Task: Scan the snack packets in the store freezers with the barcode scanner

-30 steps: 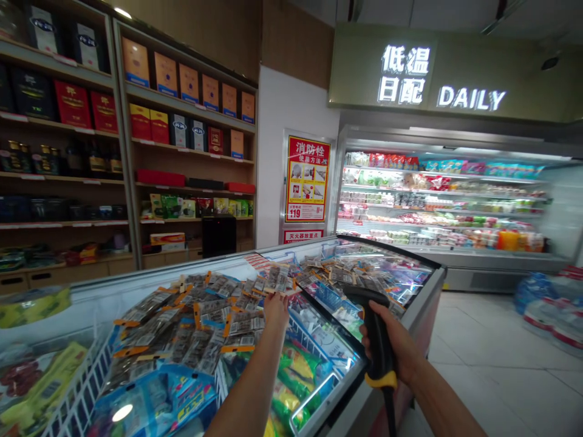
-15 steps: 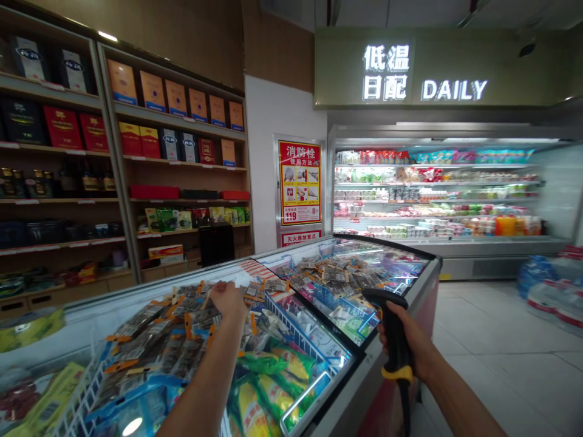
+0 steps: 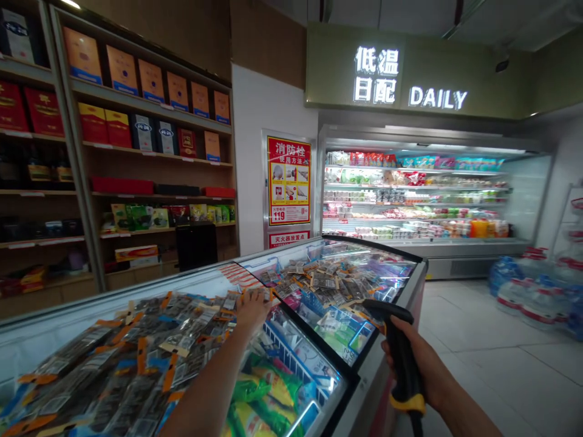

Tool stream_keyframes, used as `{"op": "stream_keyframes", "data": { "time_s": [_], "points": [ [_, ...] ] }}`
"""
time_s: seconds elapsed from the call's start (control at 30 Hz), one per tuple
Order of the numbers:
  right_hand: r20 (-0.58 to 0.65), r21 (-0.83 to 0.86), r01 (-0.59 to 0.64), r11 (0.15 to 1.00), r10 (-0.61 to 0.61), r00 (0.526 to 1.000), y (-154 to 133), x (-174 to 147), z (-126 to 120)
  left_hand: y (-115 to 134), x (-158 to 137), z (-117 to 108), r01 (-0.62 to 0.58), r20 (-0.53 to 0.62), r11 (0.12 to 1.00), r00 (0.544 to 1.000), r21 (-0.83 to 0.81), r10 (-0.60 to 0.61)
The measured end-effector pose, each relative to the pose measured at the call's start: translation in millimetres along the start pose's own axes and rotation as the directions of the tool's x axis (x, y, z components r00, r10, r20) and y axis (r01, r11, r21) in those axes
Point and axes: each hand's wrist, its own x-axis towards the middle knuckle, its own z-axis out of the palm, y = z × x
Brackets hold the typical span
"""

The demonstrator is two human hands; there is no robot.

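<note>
1 scanner (image 3: 404, 364) is clasped in right hand (image 3: 419, 349) beside freezer edge (image 3: 412, 285) and floor space (image 3: 483, 346); left hand (image 3: 252, 309) covers packets (image 3: 194, 325), grip unclear.

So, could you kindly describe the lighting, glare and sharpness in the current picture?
In the head view, the lit sign shines with ragged edges, while the shelves sit dim; also in the head view, the glass lid carries bright reflections; again in the head view, small print on the packets is too soft to read.
</note>
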Motion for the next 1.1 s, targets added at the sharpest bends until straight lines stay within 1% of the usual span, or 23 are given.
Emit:
{"op": "stream_keyframes", "data": {
  "time_s": [0.1,0.2,0.27,0.33,0.37,0.4,0.47,0.57,0.67,0.73,0.8,0.87,0.93,0.97,1.0,1.03,1.1],
  "points": [
    [0.039,0.009,0.000,1.000,0.000,0.999,1,8,6,-29,-3,-10,0.044,0.007,0.989,0.999,0.140,-0.045],
    [0.077,0.008,-0.004,1.000,0.004,0.997,5,16,11,-52,1,-28,0.145,0.006,0.964,0.989,0.221,-0.150],
    [0.078,-0.004,-0.019,1.000,0.020,0.997,8,20,13,-56,9,-39,0.208,0.026,0.951,0.975,0.229,-0.219],
    [0.069,-0.008,-0.024,1.000,0.024,0.997,10,21,13,-47,20,-45,0.227,0.055,0.955,0.969,0.191,-0.241],
    [0.063,-0.006,-0.018,1.000,0.019,0.998,9,21,12,-38,26,-44,0.214,0.070,0.965,0.971,0.153,-0.227],
    [0.056,-0.002,-0.009,1.000,0.010,0.998,9,21,11,-28,32,-41,0.186,0.083,0.977,0.977,0.102,-0.195],
    [0.048,-0.001,0.002,1.000,-0.002,0.999,7,21,6,-5,43,-29,0.119,0.116,0.993,0.986,-0.021,-0.115],
    [0.025,-0.011,-0.010,1.000,0.010,1.000,1,22,-6,23,59,2,0.042,0.135,0.979,0.991,-0.199,-0.015],
    [-0.034,-0.027,-0.021,0.999,0.020,0.999,-5,23,-17,34,72,29,0.056,0.135,0.940,0.991,-0.337,-0.010],
    [-0.052,-0.028,-0.023,0.999,0.022,0.998,-8,21,-19,36,80,39,0.123,0.169,0.904,0.984,-0.411,-0.057],
    [-0.059,-0.028,-0.021,0.999,0.019,0.998,-9,19,-16,37,86,39,0.192,0.210,0.831,0.973,-0.522,-0.092],
    [-0.071,-0.030,-0.013,0.999,0.011,0.997,-8,16,-8,41,85,34,0.215,0.229,0.747,0.970,-0.629,-0.086],
    [-0.061,-0.039,-0.015,0.999,0.013,0.998,-5,13,4,47,76,24,0.220,0.235,0.672,0.969,-0.707,-0.070],
    [-0.041,-0.043,-0.019,0.999,0.017,0.999,-4,12,10,50,69,20,0.244,0.256,0.608,0.964,-0.756,-0.069],
    [-0.013,-0.045,-0.020,0.999,0.020,1.000,-2,10,15,53,60,15,0.286,0.292,0.507,0.954,-0.813,-0.071],
    [0.020,-0.045,-0.022,0.999,0.023,1.000,0,8,21,56,50,11,0.339,0.340,0.361,0.938,-0.869,-0.063],
    [0.079,-0.039,-0.019,0.999,0.022,0.997,4,4,32,58,28,4,0.422,0.422,0.013,0.907,-0.907,-0.017]
  ]
}}
